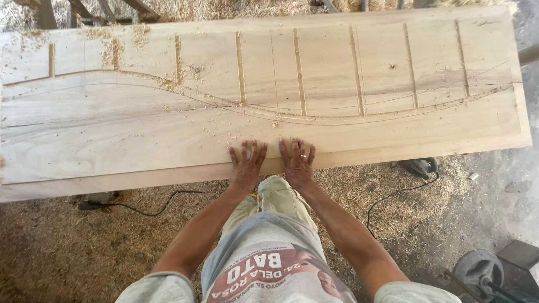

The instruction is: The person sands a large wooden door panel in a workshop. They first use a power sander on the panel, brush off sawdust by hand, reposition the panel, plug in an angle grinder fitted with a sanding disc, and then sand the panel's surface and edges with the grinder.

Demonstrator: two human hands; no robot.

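Both hands [272, 163] flat on plank [140, 134] | plank's left end cut off

Both hands [272, 163] flat on grooved wooden board [140, 129]

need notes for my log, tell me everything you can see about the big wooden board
The board is a long, wide panel of pale, bare wood lying flat across the view above a sawdust-covered floor. A wavy groove runs along its length, with straight slots cut from it toward the far edge. Shavings lie scattered on it. The left hand and right hand rest flat, palms down, side by side on its near edge.
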